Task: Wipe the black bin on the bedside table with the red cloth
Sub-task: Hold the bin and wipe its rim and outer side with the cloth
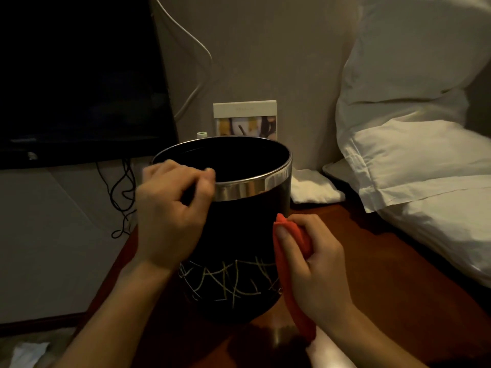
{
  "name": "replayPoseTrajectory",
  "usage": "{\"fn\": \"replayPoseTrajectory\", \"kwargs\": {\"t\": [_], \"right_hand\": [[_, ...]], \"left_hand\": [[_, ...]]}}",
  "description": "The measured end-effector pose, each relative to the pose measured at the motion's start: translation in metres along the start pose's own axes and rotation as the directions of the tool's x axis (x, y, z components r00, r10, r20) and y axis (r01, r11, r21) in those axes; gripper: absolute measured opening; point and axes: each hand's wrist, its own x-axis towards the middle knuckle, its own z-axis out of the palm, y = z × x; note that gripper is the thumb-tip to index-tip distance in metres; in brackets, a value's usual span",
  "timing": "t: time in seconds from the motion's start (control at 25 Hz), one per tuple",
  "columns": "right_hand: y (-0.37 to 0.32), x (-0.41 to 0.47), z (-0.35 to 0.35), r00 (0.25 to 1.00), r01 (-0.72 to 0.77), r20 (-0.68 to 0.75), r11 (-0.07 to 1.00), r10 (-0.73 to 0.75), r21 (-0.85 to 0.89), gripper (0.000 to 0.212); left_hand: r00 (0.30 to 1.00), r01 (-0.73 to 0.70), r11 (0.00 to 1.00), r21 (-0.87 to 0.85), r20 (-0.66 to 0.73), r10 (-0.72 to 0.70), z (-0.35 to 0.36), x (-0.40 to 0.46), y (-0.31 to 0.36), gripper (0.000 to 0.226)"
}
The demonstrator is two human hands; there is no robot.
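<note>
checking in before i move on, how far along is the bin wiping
Set up: the black bin stands upright on the bedside table. In hand: the left hand steadies it at the silver rim, and the right hand presses the red cloth against its right side. Left: the pictures cannot show which parts are already wiped, so treat the front, the rim and the far side as pending.

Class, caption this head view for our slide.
Left hand grips the bin rim; right hand presses the cloth to its side.

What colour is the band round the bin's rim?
Shiny silver, on the otherwise black bin; the band shows best in the head view.
</note>
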Motion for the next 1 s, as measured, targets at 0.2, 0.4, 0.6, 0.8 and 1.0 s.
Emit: {"fn": "replayPoseTrajectory", "kwargs": {"t": [0.2,0.4,0.6,0.8,1.0], "right_hand": [[0.001,-0.004,0.007,0.999,0.024,0.032,1.0,-0.024,-0.008,0.003],[-0.019,0.054,-0.001,0.988,0.095,-0.12,0.995,-0.097,-0.018,0.006],[-0.007,0.041,0.005,0.986,-0.022,-0.167,1.0,0.025,0.022,0.008],[-0.01,0.007,0.011,0.996,0.086,0.021,0.995,-0.085,-0.059,0.004],[-0.014,0.046,0.005,0.976,0.016,-0.218,0.998,-0.029,-0.058,0.005]], "left_hand": [[1.0,-0.017,1.0,-0.02,-0.012,0.017,0.004,-0.001,0.002,0.027],[1.0,0.02,0.996,-0.082,0.009,-0.019,-0.003,0.003,-0.011,0.029],[1.0,0.019,0.996,-0.083,0.006,-0.019,-0.001,0.003,-0.012,0.032],[1.0,0.024,0.997,-0.071,-0.001,-0.024,0.0,0.002,-0.011,0.032],[1.0,0.026,0.996,-0.087,-0.001,-0.026,-0.001,0.002,-0.011,0.031]]}}
